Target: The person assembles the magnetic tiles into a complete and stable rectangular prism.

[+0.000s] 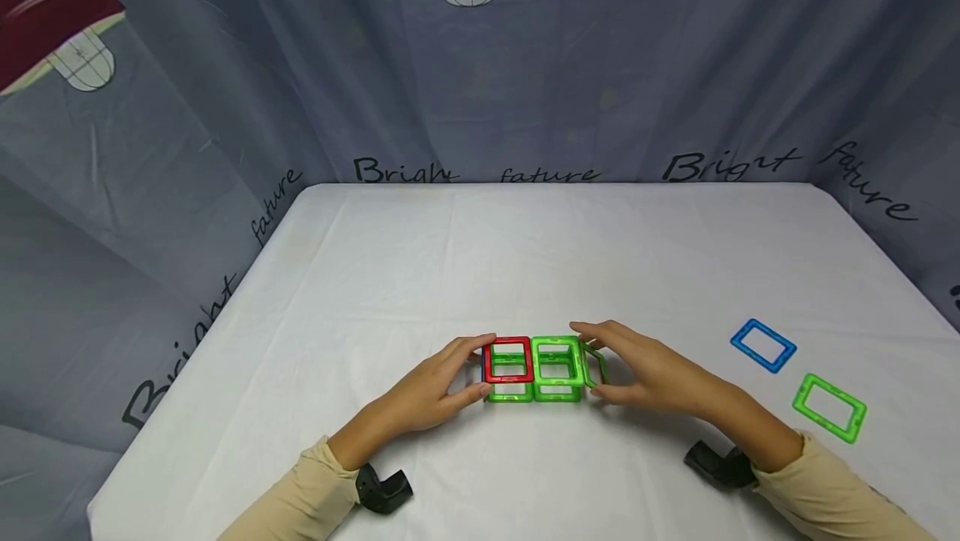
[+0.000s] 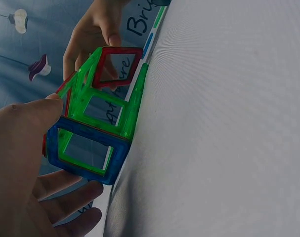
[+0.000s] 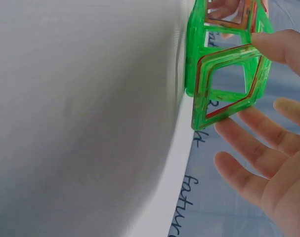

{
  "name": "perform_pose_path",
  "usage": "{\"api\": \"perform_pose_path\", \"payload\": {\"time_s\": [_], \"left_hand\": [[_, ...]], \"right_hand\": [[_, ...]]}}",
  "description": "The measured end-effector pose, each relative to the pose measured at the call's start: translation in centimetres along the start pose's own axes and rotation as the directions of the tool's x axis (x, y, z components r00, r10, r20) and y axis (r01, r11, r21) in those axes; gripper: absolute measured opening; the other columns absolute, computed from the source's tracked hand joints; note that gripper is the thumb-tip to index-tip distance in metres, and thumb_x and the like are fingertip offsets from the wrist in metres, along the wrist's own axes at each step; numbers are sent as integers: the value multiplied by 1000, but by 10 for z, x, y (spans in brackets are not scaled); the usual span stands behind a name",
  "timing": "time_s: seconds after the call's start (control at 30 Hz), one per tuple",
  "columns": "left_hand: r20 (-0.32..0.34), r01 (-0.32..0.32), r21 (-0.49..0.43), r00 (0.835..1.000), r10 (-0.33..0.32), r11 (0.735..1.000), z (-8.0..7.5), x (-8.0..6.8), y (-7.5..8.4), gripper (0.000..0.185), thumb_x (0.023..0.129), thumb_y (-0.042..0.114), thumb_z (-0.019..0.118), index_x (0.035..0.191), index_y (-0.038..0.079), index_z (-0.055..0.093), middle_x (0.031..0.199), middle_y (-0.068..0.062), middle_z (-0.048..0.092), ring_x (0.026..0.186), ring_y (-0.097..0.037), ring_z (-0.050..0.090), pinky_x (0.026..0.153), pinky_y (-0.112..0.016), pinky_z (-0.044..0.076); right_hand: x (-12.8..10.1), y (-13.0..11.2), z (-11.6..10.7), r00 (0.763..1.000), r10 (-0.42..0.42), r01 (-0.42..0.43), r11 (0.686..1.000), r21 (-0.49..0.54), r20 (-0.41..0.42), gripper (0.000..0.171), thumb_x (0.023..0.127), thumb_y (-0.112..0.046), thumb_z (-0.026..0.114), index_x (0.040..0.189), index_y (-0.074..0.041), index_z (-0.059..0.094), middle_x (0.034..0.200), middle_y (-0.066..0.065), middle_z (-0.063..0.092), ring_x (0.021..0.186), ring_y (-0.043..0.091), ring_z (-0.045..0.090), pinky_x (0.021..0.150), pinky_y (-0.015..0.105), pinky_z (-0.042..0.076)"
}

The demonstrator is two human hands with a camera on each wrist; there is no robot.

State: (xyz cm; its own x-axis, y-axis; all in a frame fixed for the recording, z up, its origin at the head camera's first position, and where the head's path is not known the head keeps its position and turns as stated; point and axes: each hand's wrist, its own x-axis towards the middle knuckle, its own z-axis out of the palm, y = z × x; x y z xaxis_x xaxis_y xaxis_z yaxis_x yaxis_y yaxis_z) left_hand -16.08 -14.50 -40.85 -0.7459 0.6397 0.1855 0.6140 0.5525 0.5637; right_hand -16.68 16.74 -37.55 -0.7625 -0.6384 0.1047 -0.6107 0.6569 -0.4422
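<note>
**Two hands steady a box of magnetic tiles on a white table**

In the head view, a small two-cell box of square frame tiles (image 1: 534, 369) stands low and centre in the frame, on a white tablecloth (image 1: 465, 274). Its top shows a red tile (image 1: 508, 359) on the left and a green tile (image 1: 557, 359) on the right.

The left hand (image 1: 438, 391) cups the box's left end, fingers loosely spread, thumb and fingertips touching the red tile's edges. The left wrist view shows a blue tile (image 2: 85, 150) closing that end, beside the thumb.

The right hand (image 1: 648, 370) cups the right end, fingers straight and apart, thumb tip resting on the green end tile (image 3: 229, 84), which leans slightly outward.

At the right edge of the head view, well apart from the box, a loose blue tile (image 1: 763, 345) and a loose green tile (image 1: 829, 407) lie flat.
</note>
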Motion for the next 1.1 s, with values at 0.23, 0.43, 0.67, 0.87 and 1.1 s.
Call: {"api": "perform_pose_path", "payload": {"time_s": [0.23,0.43,0.67,0.87,1.1], "left_hand": [[-4,-4,-1,1000,4,1000,0,1,0,59,91,36,53,141,18,28,130,-1,47,112,-12,51,92,-35,45],[1,4,-2,1000,-4,1000,-1,1,1,59,92,36,53,142,19,28,129,-2,47,112,-13,51,91,-36,45],[5,7,-11,1000,-6,1000,-1,1,2,59,92,35,53,142,16,28,129,-2,47,113,-13,51,92,-36,45],[5,5,-14,1000,-5,1000,-1,0,1,59,92,35,53,141,14,29,131,-1,45,114,-13,51,93,-36,44],[3,2,-7,1000,-2,1000,0,0,0,59,92,35,53,141,16,28,131,1,45,111,-11,51,91,-35,45]], "right_hand": [[-1,1,0,1000,-16,16,1000,-2,-17,77,75,-23,75,140,-19,33,124,1,51,108,17,56,87,42,48],[-1,0,1,1000,-10,10,1000,20,-27,76,75,-22,75,139,-20,35,122,0,51,109,19,56,88,42,48],[0,0,1,1000,-1,3,998,67,-27,75,75,-19,75,139,-20,36,122,1,50,108,21,56,89,42,47],[1,1,2,1000,-5,6,995,98,-15,75,75,-18,74,139,-21,35,121,2,49,107,22,57,88,40,48],[1,3,2,999,-33,36,992,120,-27,75,75,-18,74,139,-20,34,120,2,48,105,23,59,86,38,49]]}}
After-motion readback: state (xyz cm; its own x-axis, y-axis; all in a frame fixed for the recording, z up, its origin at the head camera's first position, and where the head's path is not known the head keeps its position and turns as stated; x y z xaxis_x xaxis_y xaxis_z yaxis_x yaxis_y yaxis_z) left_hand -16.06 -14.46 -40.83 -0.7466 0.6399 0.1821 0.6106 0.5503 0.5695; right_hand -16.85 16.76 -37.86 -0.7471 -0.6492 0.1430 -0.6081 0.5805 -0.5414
